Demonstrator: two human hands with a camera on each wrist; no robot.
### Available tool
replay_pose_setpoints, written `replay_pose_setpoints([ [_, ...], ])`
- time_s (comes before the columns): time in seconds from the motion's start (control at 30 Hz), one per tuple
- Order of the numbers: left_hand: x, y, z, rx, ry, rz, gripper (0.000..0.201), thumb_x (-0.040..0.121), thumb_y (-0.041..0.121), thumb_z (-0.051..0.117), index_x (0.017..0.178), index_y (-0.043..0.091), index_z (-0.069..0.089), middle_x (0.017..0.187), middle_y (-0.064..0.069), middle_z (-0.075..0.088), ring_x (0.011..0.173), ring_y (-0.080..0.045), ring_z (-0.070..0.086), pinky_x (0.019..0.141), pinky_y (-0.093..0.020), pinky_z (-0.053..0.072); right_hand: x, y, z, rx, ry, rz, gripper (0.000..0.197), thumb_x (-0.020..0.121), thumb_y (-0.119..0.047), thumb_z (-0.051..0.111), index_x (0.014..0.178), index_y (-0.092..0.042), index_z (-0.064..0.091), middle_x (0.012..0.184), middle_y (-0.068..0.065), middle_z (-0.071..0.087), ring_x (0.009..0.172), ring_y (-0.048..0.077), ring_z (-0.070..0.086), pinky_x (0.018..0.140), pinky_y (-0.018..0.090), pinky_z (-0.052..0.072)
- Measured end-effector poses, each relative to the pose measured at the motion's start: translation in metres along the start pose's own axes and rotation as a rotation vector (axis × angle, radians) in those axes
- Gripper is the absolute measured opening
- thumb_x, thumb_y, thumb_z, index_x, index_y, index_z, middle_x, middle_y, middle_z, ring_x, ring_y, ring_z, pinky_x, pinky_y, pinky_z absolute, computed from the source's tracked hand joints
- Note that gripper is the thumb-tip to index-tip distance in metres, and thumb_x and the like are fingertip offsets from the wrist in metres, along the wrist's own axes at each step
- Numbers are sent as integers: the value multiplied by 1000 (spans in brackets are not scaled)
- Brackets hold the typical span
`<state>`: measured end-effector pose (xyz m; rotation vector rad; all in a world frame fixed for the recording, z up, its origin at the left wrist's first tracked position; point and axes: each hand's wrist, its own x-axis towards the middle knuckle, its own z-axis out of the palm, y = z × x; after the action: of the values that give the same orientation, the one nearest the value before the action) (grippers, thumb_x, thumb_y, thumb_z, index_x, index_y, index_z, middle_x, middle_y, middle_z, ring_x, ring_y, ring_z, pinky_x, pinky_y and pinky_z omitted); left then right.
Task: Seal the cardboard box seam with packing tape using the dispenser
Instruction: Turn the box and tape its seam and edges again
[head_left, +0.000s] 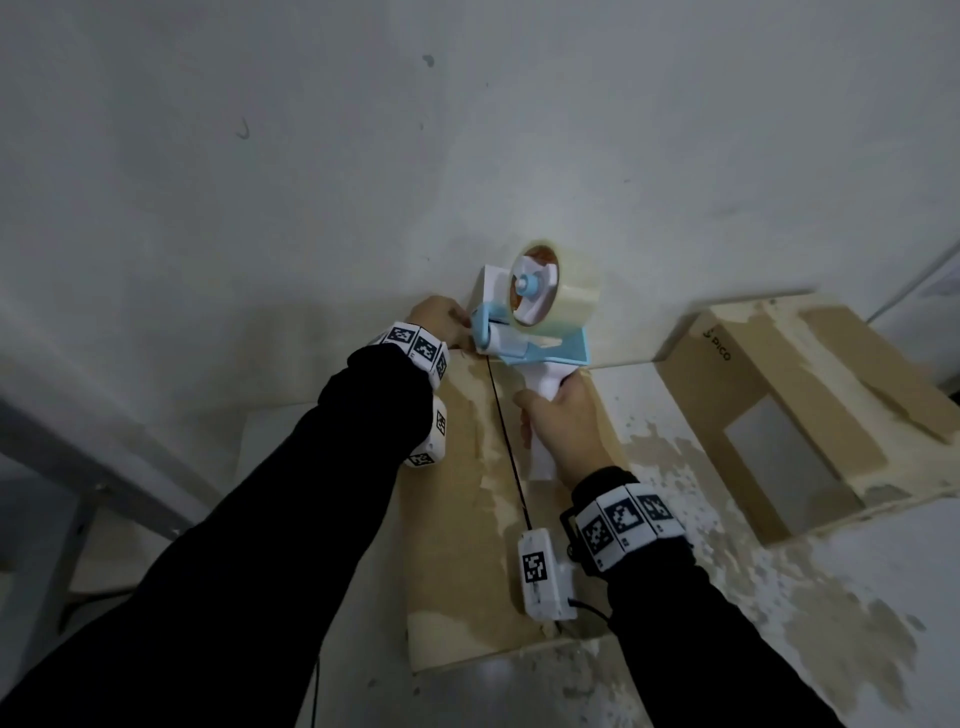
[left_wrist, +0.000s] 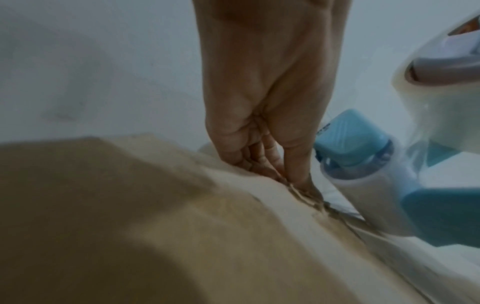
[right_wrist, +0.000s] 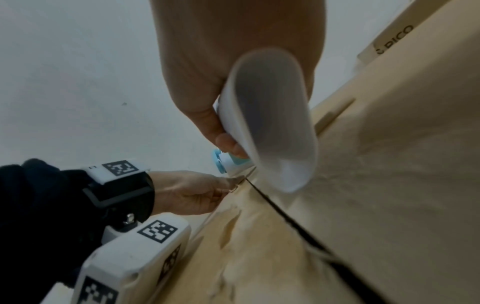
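Observation:
A brown cardboard box (head_left: 457, 519) lies flat in front of me, its dark seam (head_left: 509, 452) running away from me. A white and blue tape dispenser (head_left: 540, 343) with a clear tape roll (head_left: 571, 296) stands at the seam's far end. My right hand (head_left: 566, 431) grips its white handle (right_wrist: 272, 123), thumb along the side. My left hand (head_left: 441, 319) is at the box's far edge beside the dispenser's roller (left_wrist: 363, 195). Its fingertips (left_wrist: 298, 181) pinch together on the tape end there. The tape itself is barely visible.
A second cardboard box (head_left: 810, 415) marked PICO lies to the right, close to the first. Both rest on a white table (head_left: 727, 597) with peeled, patchy paint. A grey metal frame (head_left: 104, 467) stands at the left. Pale wall is behind.

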<state>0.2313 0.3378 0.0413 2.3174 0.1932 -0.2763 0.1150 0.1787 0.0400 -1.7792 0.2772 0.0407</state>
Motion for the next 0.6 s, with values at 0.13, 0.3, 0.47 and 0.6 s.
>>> replay_pose_setpoints([
  [0.13,0,0,0,1,3,50,33,64,5,77,66,20,49,91,-11,58,88,-25,55,75,-27,42,1,5,4,39,31,17,36,61,-25,62,94,-13,60,80,15,64,68,30,60,62,38,52],
  [0.3,-1,1,1,19,104,140,32,64,5,74,59,22,48,81,-6,63,77,-22,57,71,-25,43,-7,-2,7,22,58,-7,22,68,-22,64,86,-24,52,87,17,67,74,33,65,67,42,56],
  [0.47,-2,0,3,-102,86,141,20,69,7,76,64,19,61,74,-4,61,76,-18,56,74,-23,46,-8,-11,0,46,91,-59,16,80,-6,61,90,-13,50,73,12,61,45,19,54,42,24,44],
  [0.6,-6,0,5,55,-27,136,26,71,11,77,95,4,72,90,-11,70,88,-20,63,78,-25,46,-11,-6,1,13,67,-29,18,79,-7,61,95,-5,54,76,17,63,49,24,57,43,25,44],
])
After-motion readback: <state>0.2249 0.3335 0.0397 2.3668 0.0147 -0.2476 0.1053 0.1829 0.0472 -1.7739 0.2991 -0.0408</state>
